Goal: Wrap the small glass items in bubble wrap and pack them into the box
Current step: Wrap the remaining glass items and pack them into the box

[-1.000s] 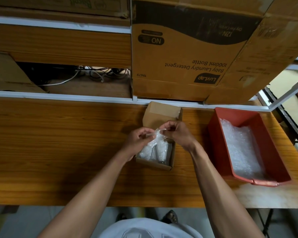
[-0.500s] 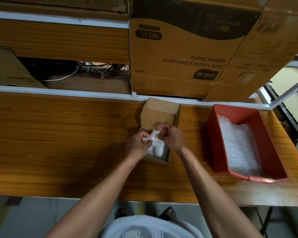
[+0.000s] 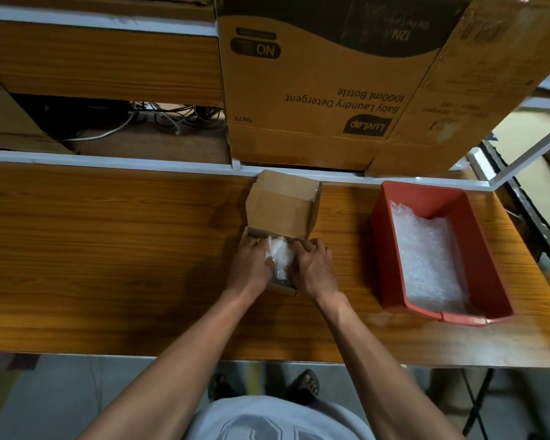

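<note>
A small brown cardboard box (image 3: 283, 204) sits on the wooden table, its lid flap standing open at the back. Inside lies a bubble-wrapped bundle (image 3: 280, 257); the glass items under the wrap cannot be made out. My left hand (image 3: 251, 268) presses on the bundle's left side, fingers bent over the wrap. My right hand (image 3: 313, 269) presses on its right side, fingertips curled down into the box. Both hands cover the box's side walls.
A red plastic bin (image 3: 438, 198) holding bubble wrap sheets (image 3: 429, 258) stands to the right. Large cardboard cartons (image 3: 324, 90) fill the shelf behind the table. Cables (image 3: 159, 119) lie in a gap on the shelf at left. The table's front edge is near my body.
Both hands have lowered the wrapped bundle from above the box down into it and now press on it from either side.
</note>
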Motion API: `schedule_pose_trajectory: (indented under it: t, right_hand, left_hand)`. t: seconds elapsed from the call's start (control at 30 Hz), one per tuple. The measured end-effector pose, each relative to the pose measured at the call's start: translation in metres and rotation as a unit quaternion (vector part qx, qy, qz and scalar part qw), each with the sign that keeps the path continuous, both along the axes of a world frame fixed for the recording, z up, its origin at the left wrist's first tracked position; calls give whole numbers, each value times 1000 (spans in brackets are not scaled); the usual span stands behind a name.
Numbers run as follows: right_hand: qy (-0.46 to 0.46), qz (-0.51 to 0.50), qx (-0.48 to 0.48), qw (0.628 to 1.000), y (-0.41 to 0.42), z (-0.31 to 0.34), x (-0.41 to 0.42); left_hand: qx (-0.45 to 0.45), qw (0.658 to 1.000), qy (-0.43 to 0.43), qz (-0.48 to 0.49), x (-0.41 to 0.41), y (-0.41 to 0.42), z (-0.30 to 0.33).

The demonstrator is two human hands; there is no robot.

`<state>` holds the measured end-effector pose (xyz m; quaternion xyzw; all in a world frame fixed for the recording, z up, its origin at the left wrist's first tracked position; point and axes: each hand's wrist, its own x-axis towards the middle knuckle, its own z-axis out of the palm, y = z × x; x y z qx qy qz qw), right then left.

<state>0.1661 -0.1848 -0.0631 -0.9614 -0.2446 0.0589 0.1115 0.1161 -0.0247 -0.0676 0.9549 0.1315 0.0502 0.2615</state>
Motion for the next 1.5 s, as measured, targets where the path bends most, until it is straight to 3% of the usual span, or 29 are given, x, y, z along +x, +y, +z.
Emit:
schedule_pose_trajectory:
  t: [0.3, 0.53, 1.03, 1.27, 1.5]
  right_hand:
    - [24, -9, -36, 999, -8, 5, -2]
    - [26, -23, -25, 999, -4, 5, -9]
    - [34, -48, -31, 998, 0, 3, -12]
    - [26, -56, -32, 998, 1, 2, -11]
    - [22, -42, -24, 999, 6, 3, -10]
  left_hand:
    - [202, 975, 69, -66, 3, -1, 1]
    - [147, 987, 27, -59, 1, 4, -1]
    - [189, 974, 74, -100, 18, 7, 0]
    - [159, 977, 29, -140, 6, 27, -1]
    - [168, 959, 107, -202, 2, 29, -8]
